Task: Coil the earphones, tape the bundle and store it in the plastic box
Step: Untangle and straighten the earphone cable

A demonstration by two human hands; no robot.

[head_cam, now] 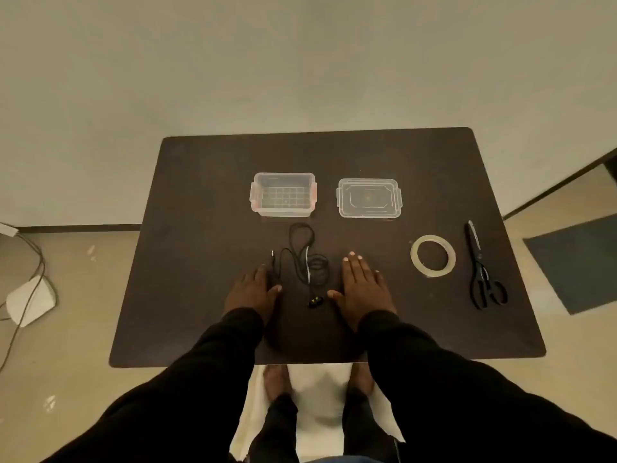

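Black earphones point(309, 262) lie loosely tangled on the dark table point(200, 228), their buds near the front and the plug to the left. My left hand point(252, 292) rests flat on the table just left of the cable, holding nothing. My right hand point(362, 289) lies flat just right of the cable, also holding nothing. Behind the earphones stands the clear plastic box point(283, 194), uncovered, with its lid point(369, 198) lying beside it to the right. A roll of clear tape point(433, 255) sits right of my right hand.
Black scissors point(482, 269) lie near the table's right edge, beyond the tape. On the floor to the left are a white device point(30, 300) and cables. A dark mat point(581, 259) lies on the floor at the right. My feet stand on a white sheet below the table's front edge.
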